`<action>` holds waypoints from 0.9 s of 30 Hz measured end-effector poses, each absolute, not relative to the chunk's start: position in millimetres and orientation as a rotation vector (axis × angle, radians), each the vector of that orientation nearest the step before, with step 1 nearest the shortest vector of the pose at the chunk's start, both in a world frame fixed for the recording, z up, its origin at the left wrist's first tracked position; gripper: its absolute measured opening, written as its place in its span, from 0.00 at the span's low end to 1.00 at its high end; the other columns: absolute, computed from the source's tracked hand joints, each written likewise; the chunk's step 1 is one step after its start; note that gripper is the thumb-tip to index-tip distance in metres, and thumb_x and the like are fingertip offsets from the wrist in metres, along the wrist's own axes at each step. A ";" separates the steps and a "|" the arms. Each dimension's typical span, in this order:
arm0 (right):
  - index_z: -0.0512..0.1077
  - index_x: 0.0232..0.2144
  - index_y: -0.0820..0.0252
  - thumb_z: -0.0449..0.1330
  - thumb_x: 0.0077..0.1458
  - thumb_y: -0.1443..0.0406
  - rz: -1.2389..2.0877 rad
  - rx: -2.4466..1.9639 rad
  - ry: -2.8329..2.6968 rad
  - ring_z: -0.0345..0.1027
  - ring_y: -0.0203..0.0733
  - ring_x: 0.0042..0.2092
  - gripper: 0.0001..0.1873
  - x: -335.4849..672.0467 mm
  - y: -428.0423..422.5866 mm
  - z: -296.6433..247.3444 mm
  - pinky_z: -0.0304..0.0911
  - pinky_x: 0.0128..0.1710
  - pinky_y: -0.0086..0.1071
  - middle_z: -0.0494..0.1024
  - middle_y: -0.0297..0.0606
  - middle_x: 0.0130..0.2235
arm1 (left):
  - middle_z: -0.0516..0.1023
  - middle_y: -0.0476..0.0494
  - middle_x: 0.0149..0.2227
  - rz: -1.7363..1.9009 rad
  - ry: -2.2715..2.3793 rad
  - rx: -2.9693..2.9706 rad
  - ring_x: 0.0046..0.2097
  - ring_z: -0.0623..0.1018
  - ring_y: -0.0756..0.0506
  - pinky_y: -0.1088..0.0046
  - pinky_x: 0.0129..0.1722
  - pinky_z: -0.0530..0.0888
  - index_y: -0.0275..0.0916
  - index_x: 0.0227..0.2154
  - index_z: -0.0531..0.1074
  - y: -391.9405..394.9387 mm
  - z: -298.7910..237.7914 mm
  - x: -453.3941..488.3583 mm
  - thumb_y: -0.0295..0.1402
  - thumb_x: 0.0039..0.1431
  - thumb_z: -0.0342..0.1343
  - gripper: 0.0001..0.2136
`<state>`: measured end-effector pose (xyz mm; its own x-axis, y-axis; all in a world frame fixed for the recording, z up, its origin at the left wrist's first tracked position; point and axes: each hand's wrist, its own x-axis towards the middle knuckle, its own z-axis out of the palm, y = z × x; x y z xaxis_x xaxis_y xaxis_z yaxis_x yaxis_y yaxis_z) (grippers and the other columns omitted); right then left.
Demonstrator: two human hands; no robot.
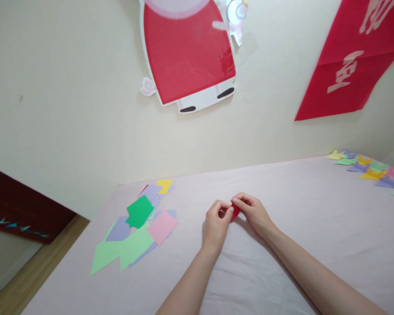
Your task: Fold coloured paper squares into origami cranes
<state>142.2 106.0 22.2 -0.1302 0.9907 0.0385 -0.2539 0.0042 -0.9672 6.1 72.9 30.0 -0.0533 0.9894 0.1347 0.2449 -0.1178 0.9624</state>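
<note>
Your left hand [216,225] and your right hand [254,213] meet over the pale pink cloth-covered table [282,262]. Both are curled nearly closed, the thumb and fingertips of each pinched on the small red folded piece of paper [235,211] from opposite sides. The paper sits between the two hands, a little to the right of the loose pile of coloured paper sheets [136,232] and about level with it on the table; whether it touches the cloth cannot be told. Only a narrow red sliver shows between the fingers, so its folded shape is unclear. Well to the right of the pile, at the table's far edge, lies a row of small folded paper shapes in yellow, green and purple [371,169]
</note>
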 end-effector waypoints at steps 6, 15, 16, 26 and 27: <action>0.70 0.20 0.59 0.70 0.44 0.55 1.363 -0.943 -1.067 0.58 0.36 0.27 0.17 141.3 104.9 22.5 0.58 0.30 0.30 0.68 0.30 0.22 | 0.73 0.51 0.28 1.244 1.385 1.573 0.33 0.72 0.49 0.74 0.34 0.67 0.40 0.25 0.70 69.8 34.3 9.8 0.31 0.57 0.55 0.06; 0.75 0.26 0.57 0.68 0.45 0.50 1.317 -0.955 -0.947 0.63 0.39 0.31 0.17 154.3 115.3 20.9 0.61 0.34 0.32 0.72 0.34 0.27 | 0.73 0.50 0.25 1.257 1.210 1.243 0.27 0.71 0.50 0.75 0.29 0.67 0.37 0.26 0.70 73.0 28.8 8.5 0.37 0.55 0.57 0.09; 0.76 0.29 0.58 0.67 0.46 0.50 1.343 -0.952 -0.985 0.64 0.39 0.32 0.17 152.7 113.8 20.9 0.61 0.35 0.33 0.74 0.35 0.29 | 0.73 0.50 0.25 1.272 1.194 1.229 0.27 0.71 0.50 0.76 0.29 0.67 0.37 0.27 0.70 74.3 29.6 7.8 0.38 0.55 0.58 0.09; 0.75 0.23 0.58 0.69 0.45 0.54 1.435 -0.920 -1.155 0.66 0.40 0.29 0.14 141.6 102.8 26.9 0.63 0.33 0.34 0.74 0.33 0.24 | 0.73 0.51 0.27 1.303 1.292 1.339 0.30 0.71 0.50 0.75 0.32 0.67 0.39 0.28 0.72 73.9 31.7 5.5 0.38 0.57 0.57 0.08; 0.75 0.23 0.58 0.69 0.45 0.55 1.436 -0.917 -1.153 0.66 0.40 0.29 0.13 141.7 103.1 26.7 0.62 0.33 0.34 0.74 0.33 0.24 | 0.74 0.51 0.28 1.299 1.316 1.368 0.30 0.71 0.50 0.75 0.33 0.67 0.39 0.29 0.72 73.5 32.5 5.4 0.37 0.57 0.57 0.07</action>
